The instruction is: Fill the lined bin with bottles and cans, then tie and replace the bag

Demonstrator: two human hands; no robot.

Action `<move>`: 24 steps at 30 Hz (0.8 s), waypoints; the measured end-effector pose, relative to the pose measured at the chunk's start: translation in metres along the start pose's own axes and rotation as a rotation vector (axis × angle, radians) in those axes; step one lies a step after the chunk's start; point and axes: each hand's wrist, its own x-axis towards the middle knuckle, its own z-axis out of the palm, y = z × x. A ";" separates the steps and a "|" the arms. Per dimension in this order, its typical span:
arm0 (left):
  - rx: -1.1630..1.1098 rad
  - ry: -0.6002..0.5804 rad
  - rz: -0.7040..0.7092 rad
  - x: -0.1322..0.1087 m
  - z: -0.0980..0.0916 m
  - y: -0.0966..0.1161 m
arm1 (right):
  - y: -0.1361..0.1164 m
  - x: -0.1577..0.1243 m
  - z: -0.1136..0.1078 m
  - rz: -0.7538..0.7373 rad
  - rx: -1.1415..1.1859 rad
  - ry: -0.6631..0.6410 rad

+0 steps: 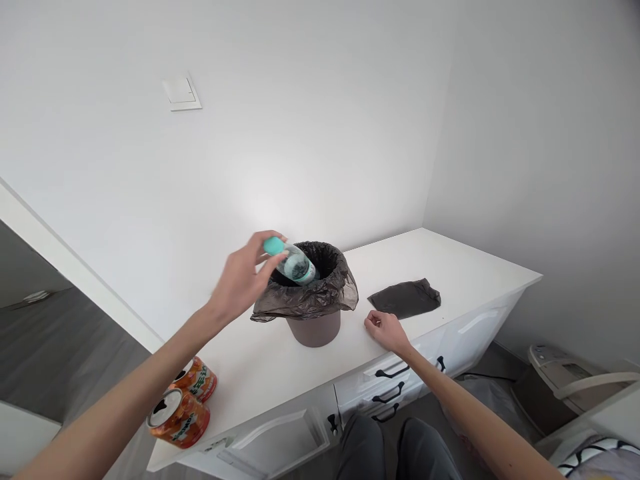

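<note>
My left hand (243, 277) reaches over the white desk (280, 373) and pinches the teal-capped neck of a clear plastic bottle (295, 263). The bottle is tilted, its lower end inside a small brown bin (315, 327) lined with a dark bag (310, 297). My right hand (386, 330) rests on the desk just right of the bin, fingers curled loosely on the surface, holding nothing. A folded dark bag (406, 297) lies a little beyond that hand.
Two orange drink cans (183, 408) lie on the desk's near left corner. Drawers with black handles (393, 383) run along the desk front. A wall switch (181, 93) sits high on the white wall. A grey appliance (565, 377) stands on the floor at right.
</note>
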 end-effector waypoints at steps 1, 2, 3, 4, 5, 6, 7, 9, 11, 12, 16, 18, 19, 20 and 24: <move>-0.042 -0.067 0.001 0.005 0.008 -0.005 | 0.000 0.000 0.000 -0.002 0.001 0.000; -0.070 -0.123 0.000 0.010 0.015 -0.010 | 0.000 0.000 0.000 -0.004 0.003 -0.001; -0.085 -0.171 0.000 0.014 0.021 -0.015 | 0.000 0.000 0.000 -0.006 0.006 -0.002; -0.090 -0.212 0.003 0.017 0.026 -0.018 | 0.000 0.000 0.000 -0.008 0.008 -0.002; -0.083 -0.250 0.008 0.019 0.030 -0.020 | 0.000 0.000 0.000 -0.009 0.011 -0.002; -0.069 -0.285 0.014 0.021 0.034 -0.022 | 0.000 0.001 0.000 -0.010 0.013 -0.001; -0.051 -0.325 0.020 0.022 0.037 -0.023 | 0.000 0.001 0.000 -0.010 0.014 -0.001; -0.020 -0.416 0.051 0.024 0.042 -0.024 | 0.000 0.001 0.000 -0.008 0.016 -0.002; -0.003 -0.506 0.101 0.025 0.046 -0.026 | -0.001 0.001 0.000 -0.007 0.016 -0.005; -0.001 -0.542 0.124 0.025 0.049 -0.028 | -0.001 0.001 -0.001 -0.006 0.015 -0.005; 0.013 -0.629 0.147 0.019 0.050 -0.043 | -0.003 0.000 -0.002 -0.007 0.010 -0.006; 0.039 -0.612 0.140 0.009 0.041 -0.053 | -0.004 -0.001 -0.002 -0.007 0.007 -0.005; 0.064 -0.575 0.129 0.002 0.033 -0.058 | -0.005 -0.001 -0.002 -0.006 0.006 -0.003; 0.098 -0.520 0.111 -0.007 0.023 -0.063 | -0.006 -0.001 -0.003 -0.005 0.006 -0.001; 0.267 -0.295 -0.092 -0.055 -0.028 -0.080 | -0.010 -0.003 -0.004 -0.008 0.001 0.009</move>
